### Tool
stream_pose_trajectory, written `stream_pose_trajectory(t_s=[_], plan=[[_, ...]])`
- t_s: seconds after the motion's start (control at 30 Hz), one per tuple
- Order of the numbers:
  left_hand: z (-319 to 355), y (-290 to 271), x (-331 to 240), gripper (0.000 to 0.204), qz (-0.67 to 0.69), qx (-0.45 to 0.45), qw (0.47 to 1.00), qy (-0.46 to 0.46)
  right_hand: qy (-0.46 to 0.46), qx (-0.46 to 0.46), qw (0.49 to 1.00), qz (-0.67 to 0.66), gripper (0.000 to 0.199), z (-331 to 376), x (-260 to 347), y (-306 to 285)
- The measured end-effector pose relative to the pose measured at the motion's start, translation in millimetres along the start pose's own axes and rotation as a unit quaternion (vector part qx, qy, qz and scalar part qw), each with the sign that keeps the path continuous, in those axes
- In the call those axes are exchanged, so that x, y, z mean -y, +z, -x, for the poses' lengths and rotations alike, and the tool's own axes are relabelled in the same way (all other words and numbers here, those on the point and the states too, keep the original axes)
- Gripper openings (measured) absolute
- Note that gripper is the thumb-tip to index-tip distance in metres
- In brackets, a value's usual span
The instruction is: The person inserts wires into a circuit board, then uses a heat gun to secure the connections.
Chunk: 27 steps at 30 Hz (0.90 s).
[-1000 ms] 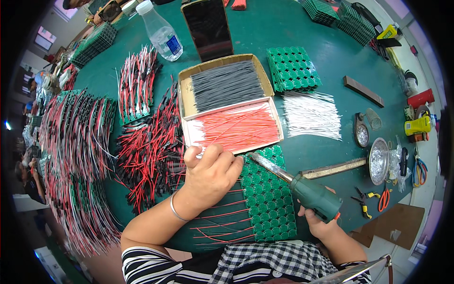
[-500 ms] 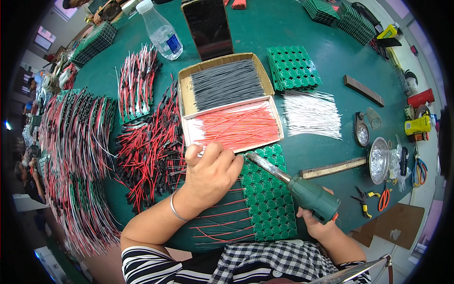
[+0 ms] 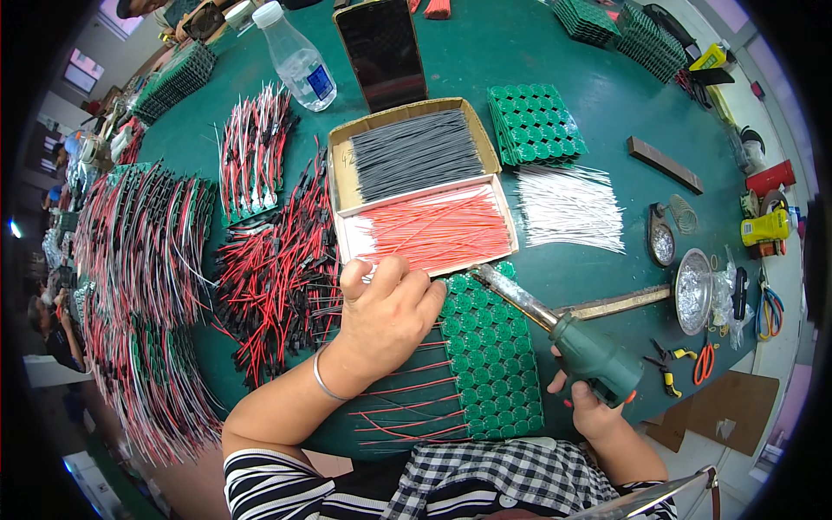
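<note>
A green soldering gun [image 3: 598, 357] is gripped in my right hand [image 3: 591, 411], its metal barrel slanting up and left. The tip rests over the far edge of a green circuit board panel [image 3: 494, 364], close to the front wall of the box. My left hand [image 3: 390, 312] is curled closed at the panel's far left corner, against the lower box edge; whatever its fingertips hold is hidden. Red and dark wires [image 3: 416, 387] run leftward from the panel's left side. Just ahead lie red wires [image 3: 438, 230] and dark grey wires [image 3: 416, 156] in a cardboard box [image 3: 342, 178].
White wires [image 3: 570, 208] lie right of the box, below stacked green boards [image 3: 536, 126]. Heaps of wired boards [image 3: 143, 260] and red-black leads [image 3: 277, 277] fill the left. A metal dish [image 3: 693, 295], wooden strip [image 3: 620, 303], pliers [image 3: 666, 368], bottle [image 3: 299, 65] and phone [image 3: 381, 56] stand around.
The soldering gun has shifted to the right, and its tip has moved away from my left fingertips. My left hand stays almost where it was.
</note>
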<state>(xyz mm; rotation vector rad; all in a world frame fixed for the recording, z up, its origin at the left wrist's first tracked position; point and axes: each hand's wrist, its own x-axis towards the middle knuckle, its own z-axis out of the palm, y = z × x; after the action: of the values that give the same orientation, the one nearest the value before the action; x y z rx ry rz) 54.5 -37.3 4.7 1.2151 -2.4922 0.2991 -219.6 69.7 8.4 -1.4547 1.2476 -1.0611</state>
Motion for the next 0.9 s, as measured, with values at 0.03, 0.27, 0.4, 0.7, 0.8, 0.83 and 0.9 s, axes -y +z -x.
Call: stream_pose_trajectory(t_s=[0.03, 0.27, 0.4, 0.7, 0.8, 0.83, 0.9], plan=[[0, 0, 0, 0.014, -0.002, 0.003, 1.000, 0.000, 0.003, 0.004, 1.000, 0.001, 0.055, 1, 0, 0], [-2, -5, -1, 0.015, -0.009, 0.020, 1.000, 0.004, 0.076, -0.041, 0.992, -0.091, 0.027, 3, 14, 4], [2, -10, -6, 0.016, 0.021, 0.006, 1.000, 0.002, 0.014, 0.030, 0.995, 0.096, 0.053, 11, 0, -9], [9, -6, -9, 0.017, 0.042, 0.002, 0.999, 0.006, 0.016, 0.036, 0.990, 0.137, 0.048, 19, -1, -5], [10, -5, -9, 0.017, 0.043, 0.004, 0.999, 0.007, 0.020, 0.020, 0.991, 0.129, 0.045, 19, -1, -4], [10, -5, -9, 0.017, 0.042, 0.005, 0.999, 0.008, 0.012, 0.032, 0.989, 0.143, 0.044, 19, -3, -5], [10, -6, -9, 0.017, 0.040, 0.006, 0.999, 0.008, 0.005, 0.045, 0.987, 0.156, 0.044, 19, -3, -5]])
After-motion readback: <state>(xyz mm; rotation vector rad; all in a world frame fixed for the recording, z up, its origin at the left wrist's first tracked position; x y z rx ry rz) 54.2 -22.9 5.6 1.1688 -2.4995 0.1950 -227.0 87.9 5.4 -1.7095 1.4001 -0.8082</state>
